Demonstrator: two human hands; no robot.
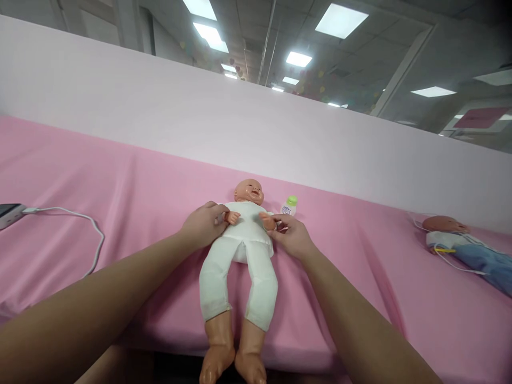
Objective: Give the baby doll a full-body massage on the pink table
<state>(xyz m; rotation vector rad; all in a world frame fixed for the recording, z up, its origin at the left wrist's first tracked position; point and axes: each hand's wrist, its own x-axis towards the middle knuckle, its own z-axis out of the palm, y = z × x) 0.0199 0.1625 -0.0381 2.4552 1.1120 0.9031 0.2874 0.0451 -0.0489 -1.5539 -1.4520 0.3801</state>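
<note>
Under the doll (244, 229), a wide surface (340, 240) draped in creased pink cloth; beyond the doll's head, a long pale wall (200, 112), with ceiling lights (342, 20) above. Resting face up in the middle of the surface, head toward the wall and feet past the near edge, that same doll, dressed in white. Well apart to the right of the doll, a second doll (482, 258) in blue, lying down. At the doll's left-hand side in this view, left hand (206, 224) curled, thumb and fingers closed about one small arm; at the opposite side, right hand (294, 234) bent, fingertips pinching the other arm. Far left of the doll, a white cable (103, 237) plugged into a device (11, 214). Near the doll's shoulder, right side, a green-capped bottle (288, 207).
</note>
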